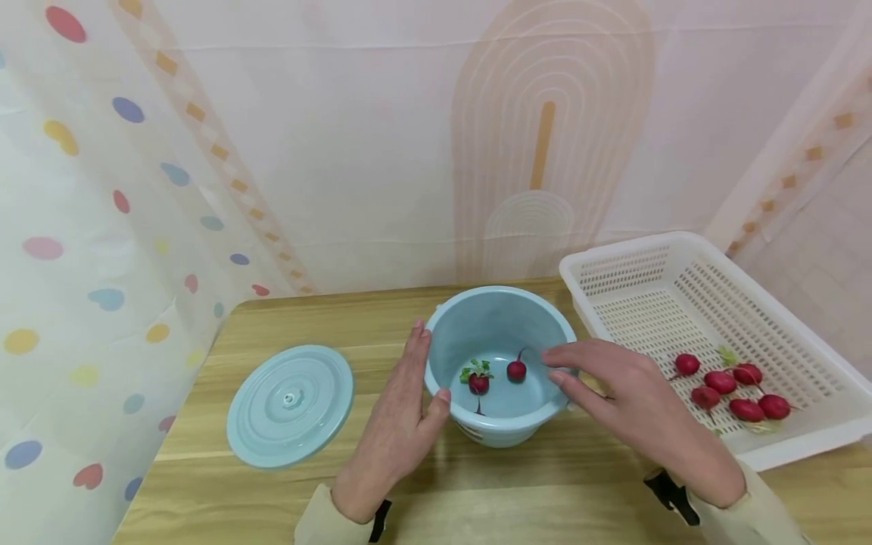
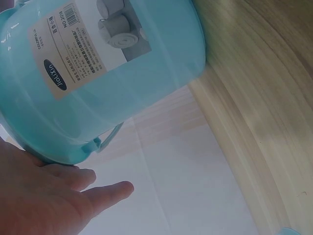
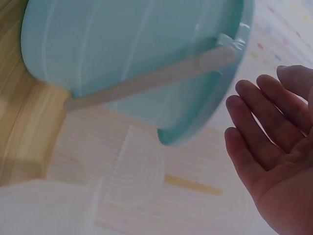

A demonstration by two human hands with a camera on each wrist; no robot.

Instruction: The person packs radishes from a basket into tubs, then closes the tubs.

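Note:
A light blue plastic bucket (image 1: 500,433) stands upright on the table with two radishes in it: a leafy radish (image 1: 479,384) and a radish without leaves (image 1: 516,370). My left hand (image 1: 402,424) rests against the bucket's left rim, fingers fairly straight; the left wrist view shows this hand (image 2: 44,196) at the rim beside a printed label (image 2: 73,49). Over the right rim hovers my right hand (image 1: 630,397), its fingers loosely bent and holding nothing. In the right wrist view that hand (image 3: 274,142) is apart from the bucket, whose handle (image 3: 151,81) hangs down.
To the left, a round blue lid (image 1: 289,439) lies flat on the wooden table (image 1: 545,499). On the right is a white slotted basket (image 1: 633,303) with several radishes (image 1: 720,381) inside. A patterned cloth (image 1: 354,151) hangs behind the table.

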